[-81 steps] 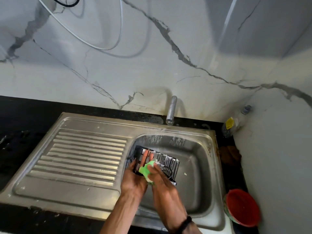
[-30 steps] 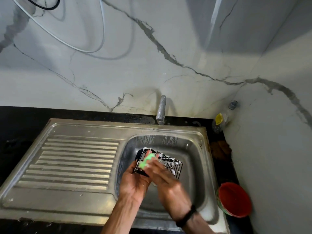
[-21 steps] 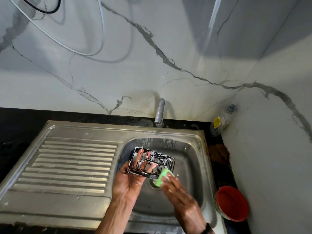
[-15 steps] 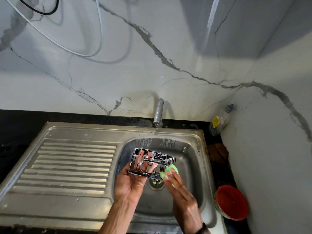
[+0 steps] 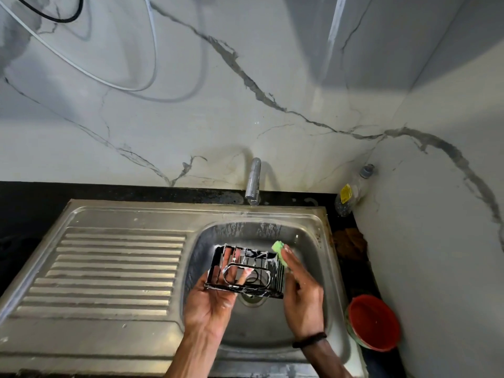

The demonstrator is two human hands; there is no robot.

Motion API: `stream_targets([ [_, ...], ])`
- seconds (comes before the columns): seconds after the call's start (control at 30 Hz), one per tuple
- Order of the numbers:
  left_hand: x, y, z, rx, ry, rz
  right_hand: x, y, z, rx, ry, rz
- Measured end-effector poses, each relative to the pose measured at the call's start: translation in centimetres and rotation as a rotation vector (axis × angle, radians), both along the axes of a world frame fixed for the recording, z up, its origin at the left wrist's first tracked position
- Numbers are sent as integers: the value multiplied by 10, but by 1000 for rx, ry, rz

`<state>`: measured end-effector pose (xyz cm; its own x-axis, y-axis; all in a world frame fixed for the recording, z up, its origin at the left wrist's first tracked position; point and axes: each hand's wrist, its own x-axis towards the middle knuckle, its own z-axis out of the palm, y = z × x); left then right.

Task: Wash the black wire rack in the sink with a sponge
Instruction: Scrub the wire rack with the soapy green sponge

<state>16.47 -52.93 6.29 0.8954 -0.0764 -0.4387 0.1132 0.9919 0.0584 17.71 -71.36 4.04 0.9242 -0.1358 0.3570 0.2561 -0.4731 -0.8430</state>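
The black wire rack (image 5: 246,268), streaked with white foam, hangs over the steel sink basin (image 5: 308,241) above the drain. My left hand (image 5: 211,301) grips it from below, fingers pushed through the wires. My right hand (image 5: 301,296) presses a green sponge (image 5: 281,252) flat against the rack's right end. The sponge's top sticks out above my fingertips.
A tap spout (image 5: 253,184) stands behind the basin with no water visible. The ribbed steel drainboard (image 5: 114,271) lies to the left. A red bowl (image 5: 373,321) sits on the counter at right, a clear bottle (image 5: 351,193) in the back corner by the marble wall.
My right hand has carried the sponge from the rack's top face, past its front right corner, up along its right end. My left hand has turned the rack more level.
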Motion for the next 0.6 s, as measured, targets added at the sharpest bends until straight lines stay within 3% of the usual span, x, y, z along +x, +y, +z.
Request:
stream_targets([
  [0.2, 6, 11, -8, -11, 22, 44, -49, 2, 3, 127, 170, 54],
  [0.33, 3, 9, -8, 40, 13, 9, -34, -15, 2, 225, 299, -87],
  [0.43, 0, 0, -5, 6, 16, -8, -21, -12, 15, 280, 314, 151],
  [0.5, 1, -2, -4, 6, 44, 7, -21, -7, 16, 161, 333, 372],
  [0.6, 1, -3, -5, 13, 95, 26, -20, -1, 10, -84, 239, 322],
])
